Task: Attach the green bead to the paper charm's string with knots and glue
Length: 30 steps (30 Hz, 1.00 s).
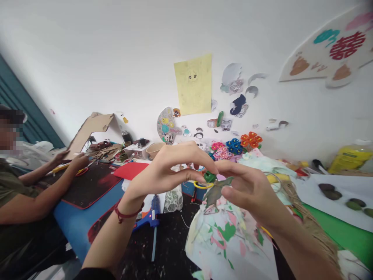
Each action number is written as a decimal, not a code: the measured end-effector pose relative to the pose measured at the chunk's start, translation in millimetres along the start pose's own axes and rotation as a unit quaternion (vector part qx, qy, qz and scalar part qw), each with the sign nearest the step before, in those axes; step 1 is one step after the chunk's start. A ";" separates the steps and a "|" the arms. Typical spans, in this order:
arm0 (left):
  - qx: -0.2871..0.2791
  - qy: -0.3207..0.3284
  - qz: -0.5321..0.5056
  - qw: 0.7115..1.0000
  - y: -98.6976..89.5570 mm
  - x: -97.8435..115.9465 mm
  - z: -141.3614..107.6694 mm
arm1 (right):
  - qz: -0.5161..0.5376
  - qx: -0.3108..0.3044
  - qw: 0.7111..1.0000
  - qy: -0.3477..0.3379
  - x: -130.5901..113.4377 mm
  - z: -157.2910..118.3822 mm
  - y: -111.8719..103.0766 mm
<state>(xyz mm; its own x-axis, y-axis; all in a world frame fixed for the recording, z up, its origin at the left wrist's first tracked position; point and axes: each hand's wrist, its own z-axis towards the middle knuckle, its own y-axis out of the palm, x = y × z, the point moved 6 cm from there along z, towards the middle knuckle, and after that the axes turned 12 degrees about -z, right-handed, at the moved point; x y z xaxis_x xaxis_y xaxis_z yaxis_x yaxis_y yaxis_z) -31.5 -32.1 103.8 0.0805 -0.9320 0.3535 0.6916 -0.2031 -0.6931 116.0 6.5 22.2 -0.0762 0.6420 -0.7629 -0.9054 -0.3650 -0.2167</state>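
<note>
Your left grip [166,169] is narrow. Its fingertips pinch a small green piece [210,177], and a yellow ring [201,185] sits just below it. Your right grip [250,190] is narrow too. It comes in from the other side, close beside your left grip, and its thumb is on a dark green paper leaf [216,191]. A pink paper petal [220,177] sits between the two grips.

Right under both grips lies a big paper shape [230,249]. Torn bits of green, pink and pale paper cover much of it, so that part looks done. Some white still shows low down. The leaf, the petal and the green piece are up by your grips, so they do not look set in place yet. You cannot tell from here if they have glue on them.

Past your right grip, a wire hoop [275,182] and some dry straw [313,229] lie close by. Below your left grip, a blue glue gun [153,214] lies on the table [171,241]. Far past your grips are bright paper flowers [236,147]. Off to the left of your left grip, another person's hand [78,162] is over a dark mat [90,184].
</note>
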 end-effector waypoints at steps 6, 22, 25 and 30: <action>0.030 0.027 -0.004 0.999 8.5 -10.7 5.9 | -0.054 0.045 0.997 0.022 -6.9 -2.3 -9.1; 0.122 0.076 0.008 0.990 12.2 -22.9 -6.9 | -0.169 0.135 0.976 -0.013 -12.5 -4.1 -11.6; 0.131 0.073 0.009 0.989 13.1 -24.0 -8.6 | -0.179 0.138 0.974 -0.021 -12.6 -3.9 -10.7; 0.134 0.076 0.008 0.988 13.7 -25.6 -10.8 | -0.188 0.139 0.972 -0.025 -13.0 -3.6 -10.6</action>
<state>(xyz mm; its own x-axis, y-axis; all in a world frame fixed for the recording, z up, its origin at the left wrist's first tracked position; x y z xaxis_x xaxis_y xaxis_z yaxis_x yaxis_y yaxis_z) -31.9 -14.4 78.4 -0.0022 -0.9729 0.2312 0.8576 -0.1207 -0.5000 128.1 -0.4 32.2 0.2688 0.7297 -0.6287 -0.9503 0.0946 -0.2965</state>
